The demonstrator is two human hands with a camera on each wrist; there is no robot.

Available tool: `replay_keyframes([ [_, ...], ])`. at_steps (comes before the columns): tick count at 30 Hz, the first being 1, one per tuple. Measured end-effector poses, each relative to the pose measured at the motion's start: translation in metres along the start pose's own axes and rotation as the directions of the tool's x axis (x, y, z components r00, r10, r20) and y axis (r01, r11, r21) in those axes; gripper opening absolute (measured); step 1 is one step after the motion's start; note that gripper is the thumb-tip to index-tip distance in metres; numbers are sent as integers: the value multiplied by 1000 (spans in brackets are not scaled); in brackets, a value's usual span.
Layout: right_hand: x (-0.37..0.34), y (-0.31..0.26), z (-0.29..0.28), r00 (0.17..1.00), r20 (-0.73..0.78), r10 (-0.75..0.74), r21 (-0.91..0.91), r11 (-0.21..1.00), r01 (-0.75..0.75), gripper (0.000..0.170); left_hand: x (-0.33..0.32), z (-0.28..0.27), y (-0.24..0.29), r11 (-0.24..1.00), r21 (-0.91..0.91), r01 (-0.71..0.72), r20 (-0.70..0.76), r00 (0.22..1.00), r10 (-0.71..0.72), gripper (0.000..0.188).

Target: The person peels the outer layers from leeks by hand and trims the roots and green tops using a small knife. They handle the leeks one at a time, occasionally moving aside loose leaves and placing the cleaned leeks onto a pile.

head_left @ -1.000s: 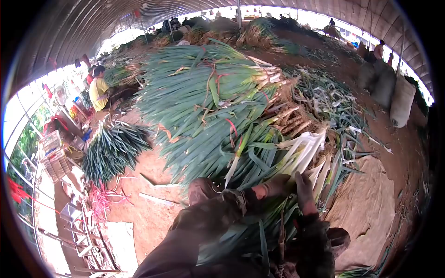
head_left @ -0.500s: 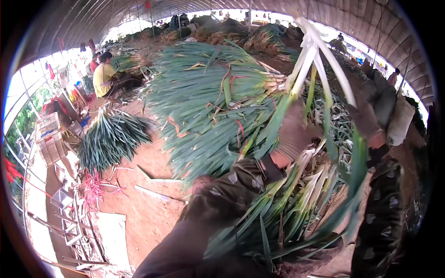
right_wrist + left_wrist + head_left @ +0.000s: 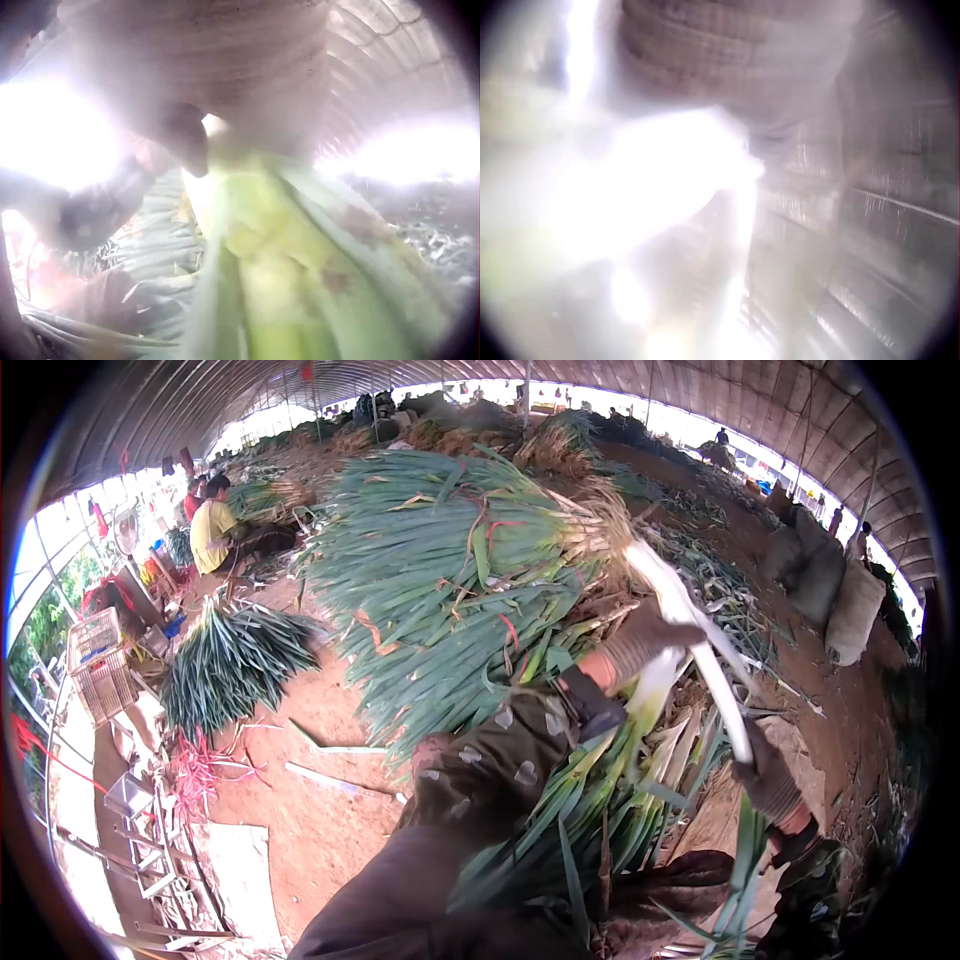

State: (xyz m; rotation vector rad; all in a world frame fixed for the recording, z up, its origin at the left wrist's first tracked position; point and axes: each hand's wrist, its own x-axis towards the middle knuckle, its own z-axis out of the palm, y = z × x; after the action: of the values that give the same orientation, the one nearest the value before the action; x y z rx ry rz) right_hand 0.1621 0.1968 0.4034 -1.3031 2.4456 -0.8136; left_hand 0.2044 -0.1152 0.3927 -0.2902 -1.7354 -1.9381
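Note:
My right gloved hand [image 3: 772, 775] grips a long green onion [image 3: 725, 685] near where its white shank turns to green leaves. Its roots point up and away toward the large pile; the leaves hang below my fist. In the right wrist view the splayed yellow-green leaf bases [image 3: 274, 270] come out from under the glove. My left gloved hand [image 3: 652, 640] holds pale onion stalks [image 3: 655, 685], its fingertips right at the long white shank. Glare washes out most of the left wrist view. Loose green onions [image 3: 600, 810] lie across my lap, under both hands.
A large pile of green onions [image 3: 450, 560] rises just ahead. A smaller bundle [image 3: 235, 660] stands left, near pink ties [image 3: 205, 765] and a plastic crate [image 3: 100, 660]. A person in yellow [image 3: 212, 535] sits farther off. Full sacks [image 3: 855, 610] stand at right.
Both hands rose from the lap with green onions, roots upward. Since then they have lowered; the right hand moved down and toward me, and the long shank now slants down to the right.

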Motion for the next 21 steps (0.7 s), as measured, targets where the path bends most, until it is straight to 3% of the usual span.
replay_keyframes([
  [2,-15,40,19,983,-105,-149,-131,982,135,57,-6,7,-16,967,182,179,86,977,-197,39],
  [3,-22,47,25,970,-142,-196,-191,967,168,53,-15,10,-18,960,217,176,133,969,-207,38],
  [5,-35,75,44,946,-292,-140,-268,962,60,42,-32,9,-26,985,119,128,230,961,-153,37],
  [6,-41,84,49,923,-367,-116,-301,954,0,37,-31,4,-51,915,212,345,87,925,-369,41],
  [8,-55,66,65,920,-392,11,-279,951,-130,28,-34,-37,-121,980,178,88,102,989,-108,45],
  [9,-62,61,72,914,-398,74,-269,944,-193,25,-42,-38,-98,843,530,94,86,983,-164,35],
  [10,-68,73,91,902,-406,149,-185,953,-240,33,-51,-39,-73,525,849,58,70,973,-221,27],
  [11,-75,66,106,898,-401,180,-97,967,-237,33,-60,-40,-46,177,984,-3,53,960,-276,21],
  [12,-82,41,113,860,-221,460,152,887,-435,30,-57,-52,-49,40,999,-5,16,957,-290,21],
  [13,-95,52,138,910,-298,288,-11,952,-305,26,-54,-76,-53,-3,999,50,-49,961,-272,21],
  [14,-107,77,164,928,-321,190,-22,978,-208,25,-47,-105,-60,46,986,161,-148,966,-211,22],
  [16,-135,100,193,918,-311,246,30,968,-249,25,-39,-181,-73,359,840,407,-419,907,-46,25],
  [17,-153,115,200,894,-334,297,50,953,-298,25,-36,-229,-73,618,672,408,-550,834,48,26],
  [18,-175,133,200,848,-390,358,80,931,-356,25,-30,-269,-60,840,478,256,-626,770,122,28],
  [19,-201,153,196,774,-468,427,132,900,-416,25,-15,-308,-55,949,308,65,-653,740,161,29],
  [20,-227,186,194,689,-561,458,211,885,-416,24,0,-325,-42,969,247,-12,-608,777,164,31],
  [21,-247,216,194,607,-640,471,292,880,-375,24,7,-284,-21,583,736,344,-565,787,249,25],
])
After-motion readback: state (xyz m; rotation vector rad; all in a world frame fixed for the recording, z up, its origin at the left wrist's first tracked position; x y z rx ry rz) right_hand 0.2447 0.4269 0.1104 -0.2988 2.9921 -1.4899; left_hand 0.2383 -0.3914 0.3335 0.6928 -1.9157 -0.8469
